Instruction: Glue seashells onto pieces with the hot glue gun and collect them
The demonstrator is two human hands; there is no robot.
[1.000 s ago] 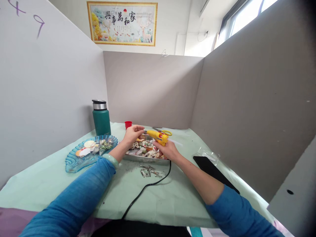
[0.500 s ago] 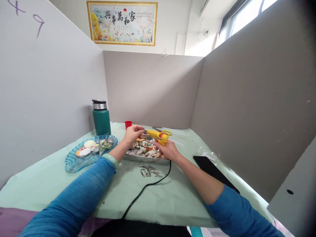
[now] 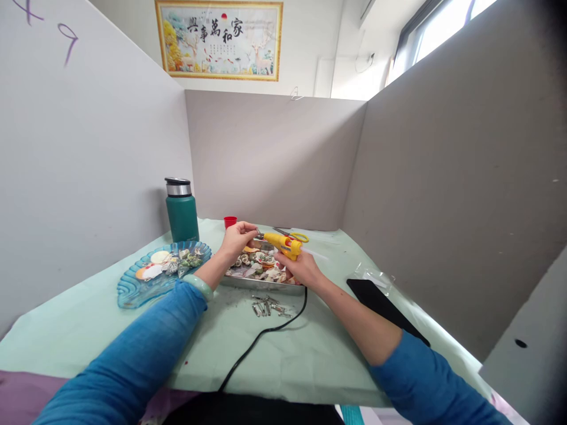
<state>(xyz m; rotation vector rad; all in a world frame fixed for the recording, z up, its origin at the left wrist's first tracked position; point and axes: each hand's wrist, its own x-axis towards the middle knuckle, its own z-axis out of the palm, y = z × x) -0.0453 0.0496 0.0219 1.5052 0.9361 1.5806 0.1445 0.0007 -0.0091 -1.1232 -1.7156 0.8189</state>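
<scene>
In my right hand is a yellow hot glue gun, its nozzle pointing left and a pale glue stick out of its back. My left hand pinches a small metallic piece at the nozzle tip; too little of it shows to tell its kind. Both hands are above a metal tray filled with seashells. In front of the tray, several small silvery metal clips or pins lie loose. The gun's black cord runs toward me across the table.
On the left, a blue shell-shaped plate bears shells and wrapped bits. Behind it stands a green bottle. A red cup and yellow-handled scissors lie farther back. A black flat object and clear plastic bag are right. Grey panels enclose three sides.
My left hand has shifted very slightly left and up at the nozzle. The glue gun and my right hand hold nearly the same place.
</scene>
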